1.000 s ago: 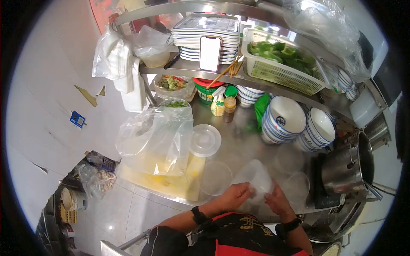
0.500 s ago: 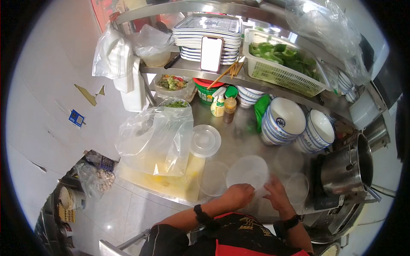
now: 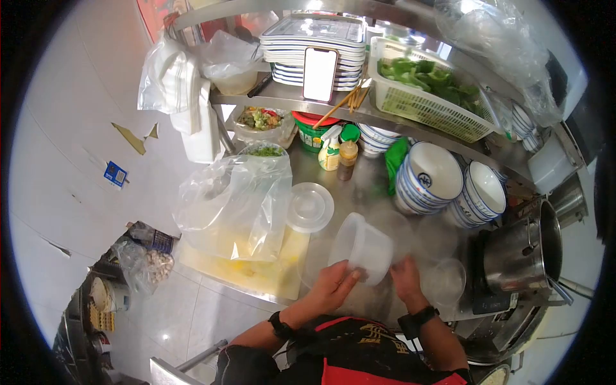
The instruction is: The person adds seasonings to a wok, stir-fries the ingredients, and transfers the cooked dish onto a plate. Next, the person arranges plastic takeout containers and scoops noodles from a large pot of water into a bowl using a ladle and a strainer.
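Note:
My left hand grips a whitish translucent plastic tub by its near edge, thumb on the outside; the tub is tipped on its side over the steel table. Close to the tub's right side is my right hand, slightly blurred, and whether its fingers grip anything is unclear. Just behind them shows a clear round container, partly covered by the tub. Faint clear round containers stand on both sides, one at the left and others at the right, including a near one.
A plastic bag lies on a yellowish board, beside a clear lidded tub. Stacked bowls and a steel pot stand right. Overhead, a shelf carries trays, a phone and a vegetable basket.
The whitish tub has turned onto its side in my left hand, which has moved left. A clear round container now shows behind it. My right hand's fingers have drawn closer together.

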The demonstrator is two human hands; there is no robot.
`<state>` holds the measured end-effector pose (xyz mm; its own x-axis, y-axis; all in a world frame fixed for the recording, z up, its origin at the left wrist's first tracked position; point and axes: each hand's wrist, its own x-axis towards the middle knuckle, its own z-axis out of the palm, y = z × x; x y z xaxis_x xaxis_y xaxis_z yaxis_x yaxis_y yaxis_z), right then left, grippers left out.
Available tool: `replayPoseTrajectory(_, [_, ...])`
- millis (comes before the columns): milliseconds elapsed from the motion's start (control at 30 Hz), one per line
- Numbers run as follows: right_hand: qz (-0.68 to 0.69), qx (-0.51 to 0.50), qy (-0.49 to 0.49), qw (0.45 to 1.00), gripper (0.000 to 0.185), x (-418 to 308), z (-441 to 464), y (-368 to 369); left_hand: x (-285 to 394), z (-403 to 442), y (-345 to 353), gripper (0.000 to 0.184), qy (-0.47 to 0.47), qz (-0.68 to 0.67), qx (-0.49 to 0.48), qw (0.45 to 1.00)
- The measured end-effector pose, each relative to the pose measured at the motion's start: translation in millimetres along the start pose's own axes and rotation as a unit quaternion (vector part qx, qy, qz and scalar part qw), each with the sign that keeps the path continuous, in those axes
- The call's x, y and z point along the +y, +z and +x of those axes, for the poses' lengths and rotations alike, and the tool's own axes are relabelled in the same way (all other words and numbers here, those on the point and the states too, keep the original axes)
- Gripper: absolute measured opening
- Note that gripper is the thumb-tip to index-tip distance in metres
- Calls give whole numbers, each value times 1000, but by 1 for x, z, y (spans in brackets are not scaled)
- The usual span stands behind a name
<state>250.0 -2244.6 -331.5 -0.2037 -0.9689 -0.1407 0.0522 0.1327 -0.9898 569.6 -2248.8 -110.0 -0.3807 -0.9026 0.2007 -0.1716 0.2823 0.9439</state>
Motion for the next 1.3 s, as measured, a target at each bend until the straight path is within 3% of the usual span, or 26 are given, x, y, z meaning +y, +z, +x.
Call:
replayPoseTrajectory(33, [-177,-9,-68,982,43,5,-1,-3,7,-3,-5,22,11,-38,-2,999])
replayPoseTrajectory(67, [-177,-11,-67,982,43,9,-5,-8,14,-7,-12,22,10,-37,-1,999])
replayPoseTrajectory(133, [-340,-95,87,931,36,-21,-30,-11,27,-16,-23,26,-50,-70,-67,994])
replayPoseTrajectory(200, [-30,-153,183,971,47,-125,-61,28,35,-23,-24,27,-59,-108,-86,989])
replayPoseTrajectory(233, [111,-163,243,950,54,-179,-76,48,37,-27,-23,28,-67,-146,-105,981])
replayPoseTrajectory(267, [111,-162,243,950,54,-206,-81,60,37,-29,-20,28,-67,-146,-106,981])
replayPoseTrajectory(333, [126,-281,196,931,76,-237,-87,73,37,-31,-11,31,-73,-155,-143,975])
replayPoseTrajectory(367, [127,-279,195,932,76,-240,-87,74,36,-32,-5,31,-72,-154,-145,975])
replayPoseTrajectory(433, [-44,-336,169,925,94,-243,-87,75,33,-33,4,34,-42,-127,-170,976])
replayPoseTrajectory(467, [-43,-336,169,925,94,-242,-92,74,33,-33,5,34,-43,-127,-170,976])
replayPoseTrajectory(533, [203,-272,185,922,102,-237,-107,72,34,-33,5,34,-33,-137,-168,976])
replayPoseTrajectory(633, [182,-277,163,929,108,-235,-108,72,35,-33,4,34,-41,-141,-170,974])
replayPoseTrajectory(1067, [147,-253,181,939,115,-231,-109,65,42,-30,-1,33,-58,-125,-178,974])
replayPoseTrajectory(1300, [136,-259,168,941,108,-239,-109,70,43,-27,-3,34,-58,-132,-194,970])
